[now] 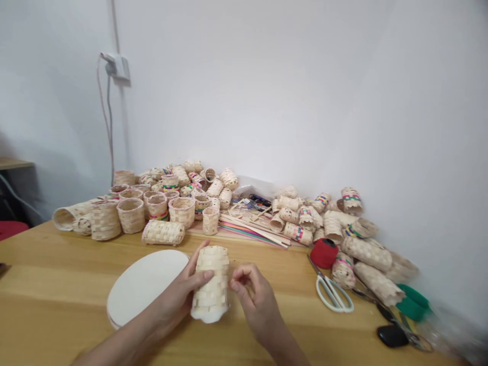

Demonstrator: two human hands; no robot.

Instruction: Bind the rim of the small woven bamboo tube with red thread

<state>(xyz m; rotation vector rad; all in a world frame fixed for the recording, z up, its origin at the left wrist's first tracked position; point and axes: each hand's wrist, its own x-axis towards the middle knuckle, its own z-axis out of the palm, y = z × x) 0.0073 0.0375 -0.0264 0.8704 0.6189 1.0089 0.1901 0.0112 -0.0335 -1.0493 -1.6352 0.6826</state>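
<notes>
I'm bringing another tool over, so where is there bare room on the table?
The table has bare patches between the right hand and the scissors, and left of the white disc. It is crowded along the wall with baskets, and right of the scissors.

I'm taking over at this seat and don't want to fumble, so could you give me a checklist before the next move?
1. Woven cylinder steadied: ok, left hand grips its side.
2. Something held in right hand: cannot tell; fingers curl beside the cylinder.
3. Cylinder's near edge even: not ok, wavy.
4. Scissors in sight: ok, on the table beside the red spool.
5. Colored strips in sight: ok, beyond the hands.
</notes>
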